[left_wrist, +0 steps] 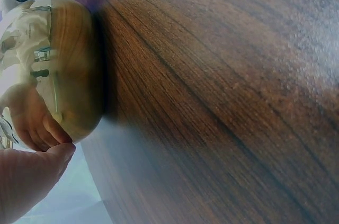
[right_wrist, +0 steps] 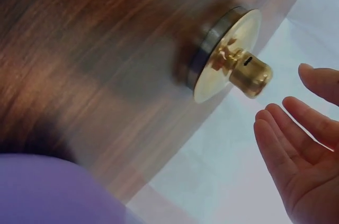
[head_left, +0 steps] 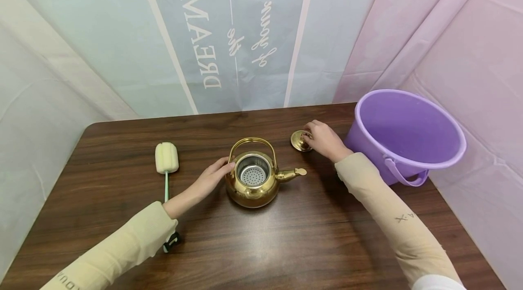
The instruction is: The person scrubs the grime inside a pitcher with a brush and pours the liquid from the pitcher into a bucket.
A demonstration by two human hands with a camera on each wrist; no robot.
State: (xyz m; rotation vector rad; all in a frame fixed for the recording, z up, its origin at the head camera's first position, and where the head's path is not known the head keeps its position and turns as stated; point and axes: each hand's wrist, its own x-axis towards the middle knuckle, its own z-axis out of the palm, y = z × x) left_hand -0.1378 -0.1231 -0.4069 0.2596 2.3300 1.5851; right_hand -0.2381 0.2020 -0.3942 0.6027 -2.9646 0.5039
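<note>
A shiny gold teapot (head_left: 252, 197) stands upright with its handle raised and its spout toward the right. Its top is uncovered, showing a perforated metal strainer (head_left: 253, 175) inside. My left hand (head_left: 209, 180) rests on the teapot's left side with extended fingers; the left wrist view shows fingertips against the curved gold wall (left_wrist: 79, 70). To the right of the spout, the gold lid (head_left: 298, 142) lies on the table, knob up. My right hand (head_left: 324, 139) is beside it, and the right wrist view shows a gap between spread fingers (right_wrist: 296, 134) and the knob (right_wrist: 252, 74).
A purple bucket (head_left: 367, 140) stands at the right, its handle hanging down in front. On the left lies a sponge brush (head_left: 166, 158) with a pale green stick, partly under my left forearm. A fabric backdrop (head_left: 261, 86) rises behind the wooden table (head_left: 286, 244).
</note>
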